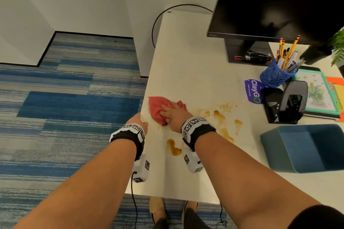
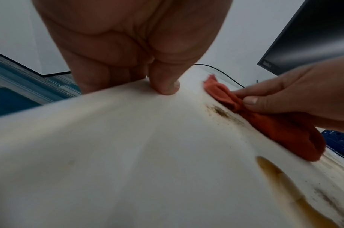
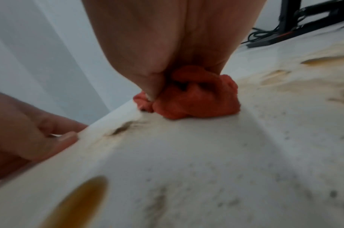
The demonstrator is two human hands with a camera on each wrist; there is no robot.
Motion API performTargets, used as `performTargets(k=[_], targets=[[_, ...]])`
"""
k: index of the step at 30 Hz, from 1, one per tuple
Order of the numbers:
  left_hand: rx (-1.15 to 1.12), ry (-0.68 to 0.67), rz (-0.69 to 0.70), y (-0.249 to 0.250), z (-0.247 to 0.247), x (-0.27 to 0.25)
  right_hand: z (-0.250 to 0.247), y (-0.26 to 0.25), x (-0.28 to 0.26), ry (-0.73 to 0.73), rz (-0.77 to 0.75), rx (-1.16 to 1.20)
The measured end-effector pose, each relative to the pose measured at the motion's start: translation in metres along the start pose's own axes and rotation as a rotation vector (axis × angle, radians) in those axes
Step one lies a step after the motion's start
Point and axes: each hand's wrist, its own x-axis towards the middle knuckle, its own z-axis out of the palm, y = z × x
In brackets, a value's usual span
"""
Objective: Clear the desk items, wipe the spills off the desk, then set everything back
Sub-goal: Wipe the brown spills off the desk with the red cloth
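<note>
The surface (image 1: 188, 65) is a smooth, matt off-white top, wet in places with glossy amber-brown spills (image 1: 221, 117). The red cloth (image 1: 158, 108) looks like soft, nubby terry, bunched into folds. The monitor (image 1: 275, 0) has a dark glossy screen in a matt black plastic frame. The blue pen cup (image 1: 275, 78) is perforated mesh. The hole punch (image 1: 290, 102) is shiny black. The blue bin (image 1: 305, 147) looks matt and felt-like. The floor's carpet (image 1: 70, 98) is a rough striped weave.
</note>
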Motion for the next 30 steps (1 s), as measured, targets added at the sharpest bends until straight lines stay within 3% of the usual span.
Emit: performTargets(k=[5,9,11,13,18,21,26,28,30], targets=[[-0.011,0.022,-0.030,0.000,0.005,0.002,-0.004,0.012,0.004,0.044,0.209,0.064],[0.024,0.033,-0.016,0.001,0.008,0.005,0.007,-0.005,-0.001,0.017,0.054,-0.021],[0.030,0.036,-0.024,0.002,0.008,0.005,0.011,0.001,-0.004,0.010,0.056,0.005],[0.025,0.037,-0.043,0.002,0.008,0.005,0.011,0.015,-0.010,0.023,0.138,0.073],[0.021,0.030,-0.059,0.002,0.009,0.006,0.006,0.066,-0.026,0.067,0.542,0.204],[0.038,0.034,-0.056,0.003,0.010,0.008,0.000,0.061,-0.023,0.078,0.641,0.235],[0.063,0.036,-0.053,0.004,0.010,0.009,0.014,0.015,-0.026,0.083,0.244,0.075],[0.082,0.037,-0.055,0.006,0.010,0.009,0.019,0.021,-0.031,0.084,0.212,0.087],[0.099,0.033,-0.064,0.008,0.009,0.007,0.019,0.041,-0.036,0.077,0.292,0.157]])
